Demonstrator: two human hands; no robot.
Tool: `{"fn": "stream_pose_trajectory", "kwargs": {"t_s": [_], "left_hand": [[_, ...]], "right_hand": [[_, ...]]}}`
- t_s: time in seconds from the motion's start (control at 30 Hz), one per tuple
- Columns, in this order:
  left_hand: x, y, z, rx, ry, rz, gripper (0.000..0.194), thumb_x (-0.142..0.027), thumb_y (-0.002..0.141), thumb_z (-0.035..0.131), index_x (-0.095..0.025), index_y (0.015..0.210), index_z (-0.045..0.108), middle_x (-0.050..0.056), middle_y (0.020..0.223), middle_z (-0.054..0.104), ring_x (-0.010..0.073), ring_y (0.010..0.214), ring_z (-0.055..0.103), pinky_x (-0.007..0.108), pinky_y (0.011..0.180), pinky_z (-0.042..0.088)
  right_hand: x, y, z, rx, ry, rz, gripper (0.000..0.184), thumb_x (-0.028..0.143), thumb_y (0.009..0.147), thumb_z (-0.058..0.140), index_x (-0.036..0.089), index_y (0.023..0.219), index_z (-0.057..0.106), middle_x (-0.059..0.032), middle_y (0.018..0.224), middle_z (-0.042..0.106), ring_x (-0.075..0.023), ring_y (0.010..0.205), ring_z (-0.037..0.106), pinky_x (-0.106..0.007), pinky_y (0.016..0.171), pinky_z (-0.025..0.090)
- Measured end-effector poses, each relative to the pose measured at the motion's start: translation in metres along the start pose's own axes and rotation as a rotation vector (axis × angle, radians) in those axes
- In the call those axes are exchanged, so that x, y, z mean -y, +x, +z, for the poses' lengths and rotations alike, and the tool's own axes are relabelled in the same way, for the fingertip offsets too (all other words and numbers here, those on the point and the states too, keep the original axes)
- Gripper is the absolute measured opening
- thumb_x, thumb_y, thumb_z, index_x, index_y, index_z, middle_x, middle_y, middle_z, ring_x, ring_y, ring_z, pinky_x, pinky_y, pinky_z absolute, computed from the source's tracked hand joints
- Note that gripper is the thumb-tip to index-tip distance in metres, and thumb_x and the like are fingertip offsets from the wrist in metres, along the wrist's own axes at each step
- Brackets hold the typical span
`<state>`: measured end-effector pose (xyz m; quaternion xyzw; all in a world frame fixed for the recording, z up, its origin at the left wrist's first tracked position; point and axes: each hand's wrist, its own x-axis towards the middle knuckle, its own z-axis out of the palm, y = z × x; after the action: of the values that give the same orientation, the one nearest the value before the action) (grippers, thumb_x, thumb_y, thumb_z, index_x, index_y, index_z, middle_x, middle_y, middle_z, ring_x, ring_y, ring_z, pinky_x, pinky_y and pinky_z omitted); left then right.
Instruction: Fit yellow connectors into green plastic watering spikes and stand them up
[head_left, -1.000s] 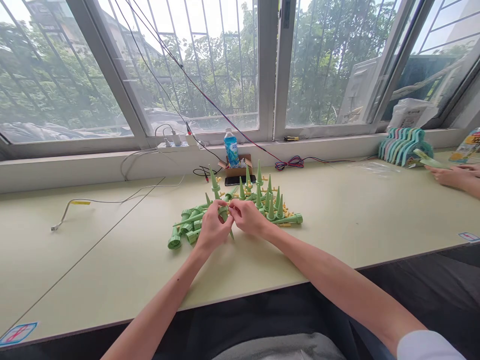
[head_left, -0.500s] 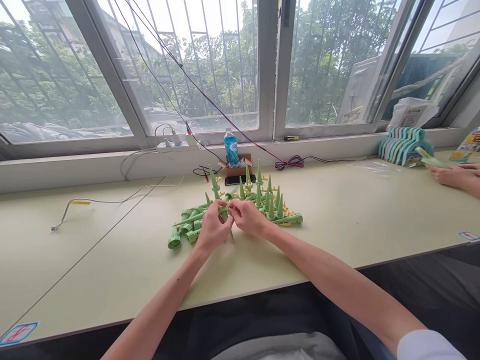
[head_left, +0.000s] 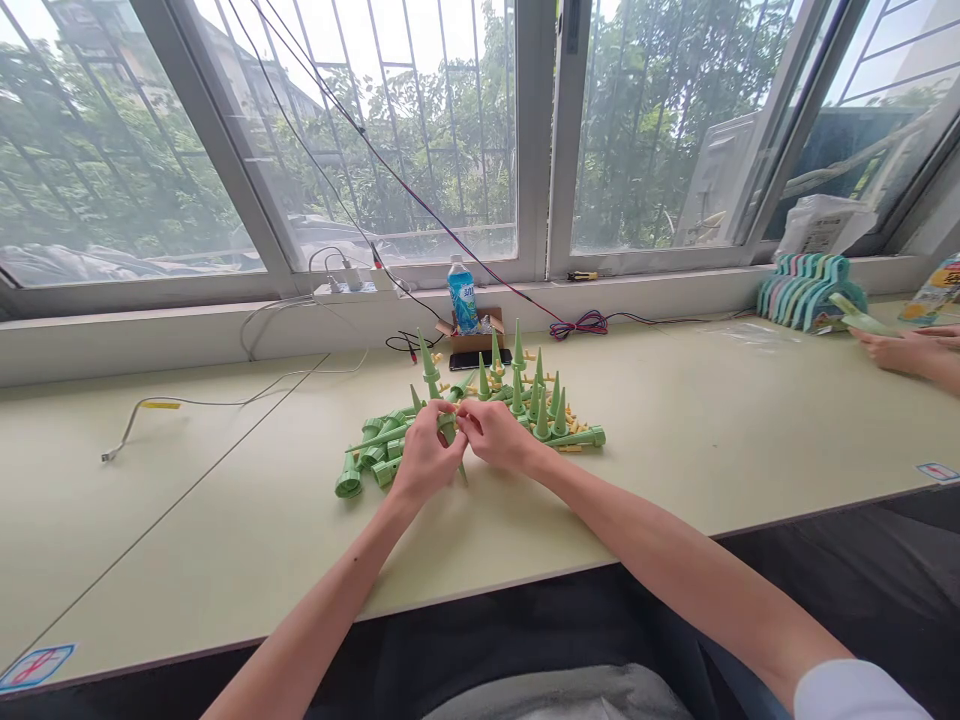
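Observation:
My left hand (head_left: 429,452) is closed around a green plastic watering spike (head_left: 448,425), its pointed end slanting down toward the tabletop. The fingers of my right hand (head_left: 495,432) pinch a small yellow plastic valve (head_left: 458,408) against the spike's wide end; fingertips mostly hide it. To the left of my hands lies a heap of green spikes (head_left: 375,445) with capped ends. Several more spikes (head_left: 541,415) stand point up to the right, with small yellow valves (head_left: 576,422) scattered among them.
Behind the spikes are a black phone (head_left: 480,360), a small cardboard box (head_left: 491,340) and a blue-labelled bottle (head_left: 463,295). A white cable (head_left: 247,402) crosses the left tabletop. At far right, another person's hands (head_left: 900,350) hold a pale green item beside teal hangers (head_left: 802,290).
My hands stay almost in place, and the held spike's tip shifts very slightly. The other person's hands at the far right move a little.

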<state>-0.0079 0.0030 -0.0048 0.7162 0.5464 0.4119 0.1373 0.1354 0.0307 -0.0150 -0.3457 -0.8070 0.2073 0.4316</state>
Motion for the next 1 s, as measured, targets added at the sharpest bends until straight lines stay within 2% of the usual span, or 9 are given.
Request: {"fn": "stream_pose_trajectory", "kwargs": {"t_s": [0.47,1.0], "left_hand": [[0.0019,0.0010,0.0007,0.007,-0.001,0.008,0.025,-0.031,0.077,0.055,-0.020,0.099,0.053,0.001,0.091,0.062,0.0093,0.051,0.048,0.027,0.057,0.043],[0.0038,0.0003,0.0011,0.036,0.001,-0.017,0.025,-0.031,0.077,0.054,-0.021,0.100,0.051,0.001,0.088,0.062,0.0104,0.049,0.050,0.027,0.054,0.042]], "right_hand": [[-0.0003,-0.0004,0.0005,0.009,-0.001,-0.011,0.020,0.015,0.089,0.044,0.019,0.070,0.043,0.0022,0.063,0.049,-0.0107,0.056,0.042,-0.023,0.054,0.031],[-0.0007,-0.0002,0.0008,0.028,-0.008,0.007,0.018,0.014,0.089,0.044,0.019,0.072,0.046,0.0013,0.064,0.052,-0.0104,0.056,0.044,-0.022,0.055,0.032]]}}
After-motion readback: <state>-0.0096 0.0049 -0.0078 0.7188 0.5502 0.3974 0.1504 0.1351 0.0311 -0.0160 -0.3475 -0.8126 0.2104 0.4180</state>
